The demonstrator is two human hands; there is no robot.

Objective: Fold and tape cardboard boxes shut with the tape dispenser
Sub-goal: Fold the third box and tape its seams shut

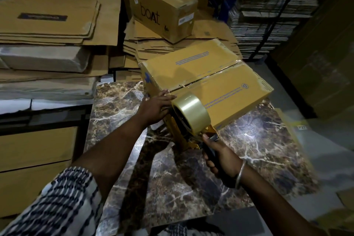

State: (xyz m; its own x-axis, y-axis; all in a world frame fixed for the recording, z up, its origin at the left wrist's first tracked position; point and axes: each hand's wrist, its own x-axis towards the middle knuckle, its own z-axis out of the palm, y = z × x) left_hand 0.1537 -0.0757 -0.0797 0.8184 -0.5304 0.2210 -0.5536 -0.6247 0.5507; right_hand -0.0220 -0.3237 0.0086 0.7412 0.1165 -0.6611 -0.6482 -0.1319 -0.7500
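Cardboard box (206, 82): yellow-brown corrugated card, smooth face with a slight sheen; a clear glossy tape strip runs along its centre seam. Tape roll (191, 114) at the box's near edge: transparent plastic film, shiny, pale gold tint. Tape dispenser (188, 136) under the roll: yellow painted metal frame, dark matt handle. Worktop (172, 178) beneath the box: polished brown marble-look slab, veined white, reflective. Behind the box, flattened cartons (47, 19): matt kraft card, rough torn edges. Sleeve (63, 203): woven checked cloth. Bangle (240, 174): shiny metal.
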